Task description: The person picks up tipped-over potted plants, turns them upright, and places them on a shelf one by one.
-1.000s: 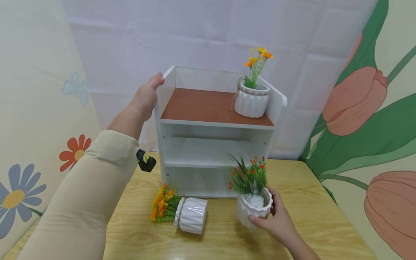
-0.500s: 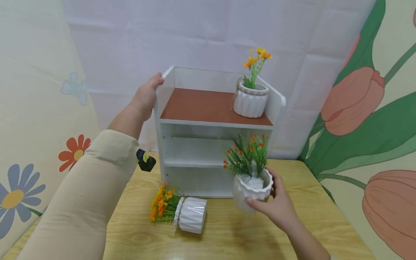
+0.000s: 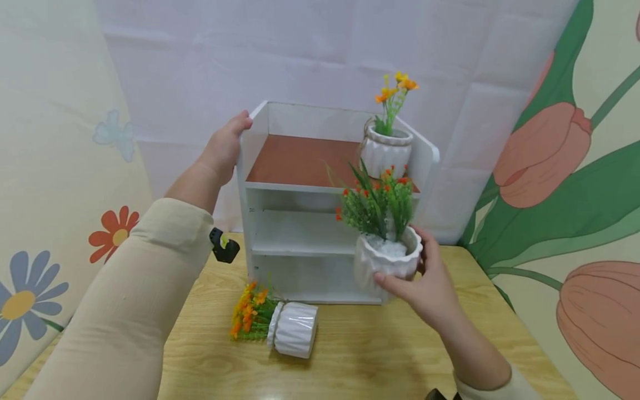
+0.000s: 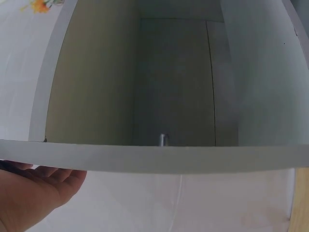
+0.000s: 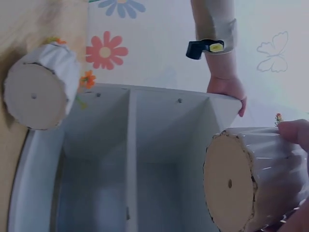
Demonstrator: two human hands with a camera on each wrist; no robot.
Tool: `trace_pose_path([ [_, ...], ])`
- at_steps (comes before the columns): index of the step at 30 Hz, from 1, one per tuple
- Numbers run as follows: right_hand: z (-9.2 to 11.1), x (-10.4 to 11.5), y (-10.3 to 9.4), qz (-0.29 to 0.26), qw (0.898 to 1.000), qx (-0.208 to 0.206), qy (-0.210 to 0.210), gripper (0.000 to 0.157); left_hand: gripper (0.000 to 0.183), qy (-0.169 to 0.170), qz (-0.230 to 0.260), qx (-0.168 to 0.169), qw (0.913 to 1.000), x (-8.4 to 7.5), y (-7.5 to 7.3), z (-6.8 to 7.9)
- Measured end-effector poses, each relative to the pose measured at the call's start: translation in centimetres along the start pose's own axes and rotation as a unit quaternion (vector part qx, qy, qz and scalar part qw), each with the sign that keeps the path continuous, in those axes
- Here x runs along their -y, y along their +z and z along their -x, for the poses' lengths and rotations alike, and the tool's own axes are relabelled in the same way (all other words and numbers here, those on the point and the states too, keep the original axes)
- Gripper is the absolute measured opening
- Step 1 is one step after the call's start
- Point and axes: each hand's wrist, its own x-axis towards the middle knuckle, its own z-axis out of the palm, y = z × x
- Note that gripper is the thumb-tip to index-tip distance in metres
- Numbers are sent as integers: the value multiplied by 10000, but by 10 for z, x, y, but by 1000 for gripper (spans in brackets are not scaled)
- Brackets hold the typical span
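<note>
A white shelf unit [image 3: 310, 188] with a reddish-brown top board stands upright on the table. My left hand [image 3: 227, 144] holds its left side panel near the top; in the left wrist view, fingers [image 4: 60, 179] lie against the panel's outer face. My right hand [image 3: 432, 283] grips a white fluted pot [image 3: 387, 266] of red flowers and grass by its right side, thumb in front. The pot is raised before the shelves, its round base [image 5: 229, 183] showing in the right wrist view. A second white pot [image 3: 387, 150] with orange flowers stands on the top board's right end.
Another white pot [image 3: 295, 330] lies on its side on the wooden table [image 3: 350, 366], its orange flowers [image 3: 247, 311] pointing left. A pale cloth [image 3: 320, 44] hangs behind the shelf unit. Flower-printed panels [image 3: 540, 178] flank the table.
My right hand has lifted the pot of red flowers from low over the table to the height of the lower shelves. The left hand stays on the side panel.
</note>
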Motion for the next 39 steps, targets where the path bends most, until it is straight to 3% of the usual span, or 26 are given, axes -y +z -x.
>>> trace_pose_path([
  [18,-17,49,1,-204,9997,-85,-49,100,61,56,-36,-31,10000,3,-2,0],
  [39,-57,87,14,-311,9987,-284,-281,104,61,49,51,-39,10000,4,-3,-2],
])
